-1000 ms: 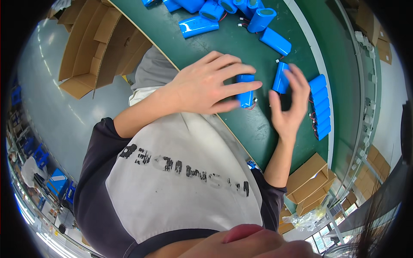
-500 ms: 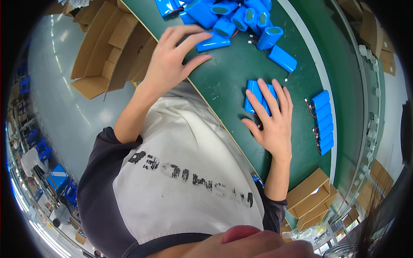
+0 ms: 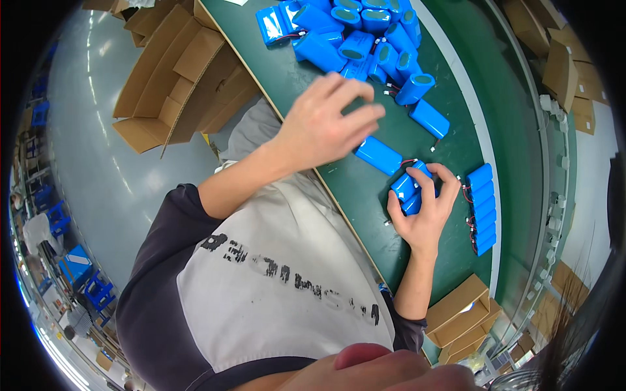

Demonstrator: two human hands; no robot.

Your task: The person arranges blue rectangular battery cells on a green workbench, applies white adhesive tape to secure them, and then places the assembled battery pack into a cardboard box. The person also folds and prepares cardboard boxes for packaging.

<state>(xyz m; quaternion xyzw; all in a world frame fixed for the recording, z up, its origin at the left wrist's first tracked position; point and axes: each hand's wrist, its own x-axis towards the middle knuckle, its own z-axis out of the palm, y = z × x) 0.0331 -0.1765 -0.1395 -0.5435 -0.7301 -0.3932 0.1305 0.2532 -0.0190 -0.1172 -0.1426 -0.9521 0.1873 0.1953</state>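
green workbench (image 3: 365, 195), cardboard boxes (image 3: 176, 78), grey floor (image 3: 98, 150)

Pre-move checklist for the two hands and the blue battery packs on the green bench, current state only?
1. Right hand grips blue packs: ok.
2. Left hand holds no pack: ok, open above the bench.
3. Single pack lies free beside the left hand: ok.
4. Neat row of packs at the bench's far edge: ok.
5. Loose pile sorted: not ok.
6. Wire leads untangled: cannot tell.
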